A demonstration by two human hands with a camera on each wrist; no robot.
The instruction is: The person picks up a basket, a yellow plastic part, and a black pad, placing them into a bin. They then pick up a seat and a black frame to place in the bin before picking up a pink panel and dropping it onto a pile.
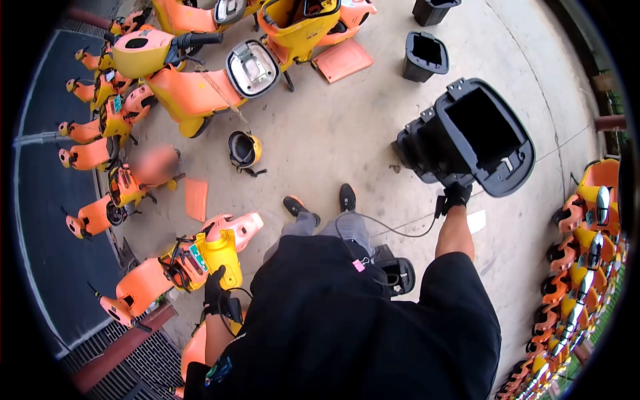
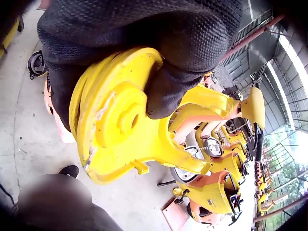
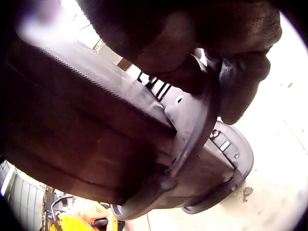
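In a dark glove, my left hand [image 1: 215, 292] grips the edge of a yellow plastic part [image 1: 223, 257]; the left wrist view shows gloved fingers [image 2: 168, 89] curled over this curved yellow piece [image 2: 120, 125]. My right hand [image 1: 457, 195], also gloved, holds the rim of a stack of black bins [image 1: 417, 150] whose open top faces up and right. Close up in the right wrist view, the fingers [image 3: 240, 86] wrap round a black rim [image 3: 199, 130], with another bin's rim [image 3: 243, 149] beyond it.
Two black bins [image 1: 425, 57] [image 1: 435, 10] stand at the top. A yellow helmet [image 1: 245, 150] and orange panels [image 1: 343, 60] [image 1: 196, 199] lie on the concrete. Orange and yellow scooters [image 1: 193, 93] line the left, with more scooters [image 1: 587, 247] at right. A black container [image 1: 401, 275] is beside me.
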